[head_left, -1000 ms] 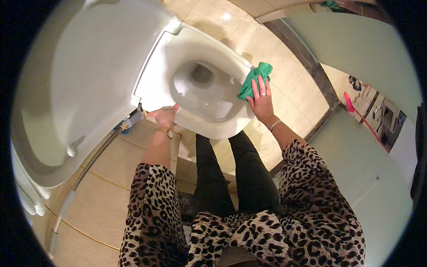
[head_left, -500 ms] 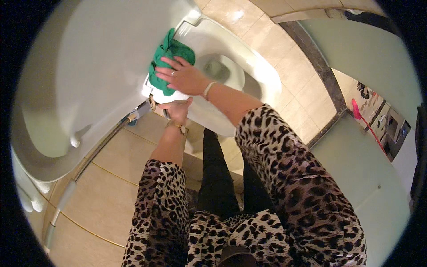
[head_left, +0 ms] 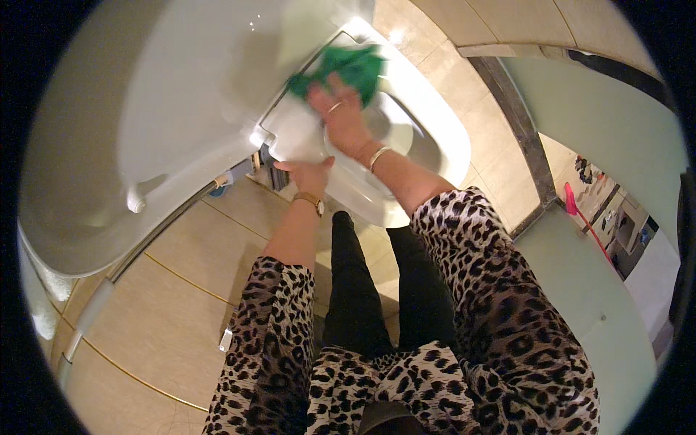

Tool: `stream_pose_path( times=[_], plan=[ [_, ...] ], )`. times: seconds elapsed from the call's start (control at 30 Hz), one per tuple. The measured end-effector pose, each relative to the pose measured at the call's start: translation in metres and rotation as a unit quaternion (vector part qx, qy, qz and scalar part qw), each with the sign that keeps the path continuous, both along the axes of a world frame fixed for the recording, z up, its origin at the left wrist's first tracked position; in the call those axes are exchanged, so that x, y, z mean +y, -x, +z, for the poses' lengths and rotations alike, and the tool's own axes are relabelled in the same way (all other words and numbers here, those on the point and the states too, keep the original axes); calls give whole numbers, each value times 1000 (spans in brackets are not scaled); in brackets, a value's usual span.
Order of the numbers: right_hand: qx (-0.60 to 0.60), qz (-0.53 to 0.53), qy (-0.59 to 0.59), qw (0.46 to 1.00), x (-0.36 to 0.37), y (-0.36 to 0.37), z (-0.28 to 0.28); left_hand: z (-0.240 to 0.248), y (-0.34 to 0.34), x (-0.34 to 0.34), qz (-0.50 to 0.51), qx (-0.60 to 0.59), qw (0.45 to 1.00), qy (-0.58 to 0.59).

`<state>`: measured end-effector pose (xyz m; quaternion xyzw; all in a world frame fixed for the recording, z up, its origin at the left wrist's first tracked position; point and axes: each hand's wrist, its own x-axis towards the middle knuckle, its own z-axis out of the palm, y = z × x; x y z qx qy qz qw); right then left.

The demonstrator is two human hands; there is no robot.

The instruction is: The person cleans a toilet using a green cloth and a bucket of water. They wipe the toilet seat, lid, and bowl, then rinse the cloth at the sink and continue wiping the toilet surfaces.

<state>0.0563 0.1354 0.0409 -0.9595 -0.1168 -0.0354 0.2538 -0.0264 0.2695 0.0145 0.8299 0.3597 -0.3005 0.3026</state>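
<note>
My right hand point(head_left: 346, 125) presses a green cloth point(head_left: 353, 67) onto the back part of the white toilet point(head_left: 453, 138), close to the hinge line of the raised lid. Hand and cloth are both blurred by motion. Lower down, my left hand point(head_left: 308, 177) touches the toilet's near side edge, its thumb and a finger spread apart; the other fingers are partly hidden. No cloth or tool shows in it. The big white lid point(head_left: 181, 94) stands up on the left. Inside the toilet, the bowl's opening shows to the right of my right hand.
A hose or pipe point(head_left: 235, 174) runs along the wall beside the lid. Beige tiles point(head_left: 181, 319) lie at the lower left. Frosted glass panels point(head_left: 573, 290) stand on the right, with a red-handled tool point(head_left: 570, 199) seen beyond them. My legs point(head_left: 359, 290) are close to the toilet.
My right hand and the green cloth have moved right across the back of the toilet, away from the hinge corner. My left hand remains at the near edge, slightly shifted in view.
</note>
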Motion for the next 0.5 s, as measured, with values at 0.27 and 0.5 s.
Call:
stream_pose_path(
  times=[0.27, 0.5],
  plan=[
    [-55, 72, 4, 996, -55, -62, 15, 19, -6, 0, 77, 19, 997, 19],
    [35, -436, -783, 443, -16, -141, 116, 50, -24, -14, 93, 59, 993, 30]
  ],
)
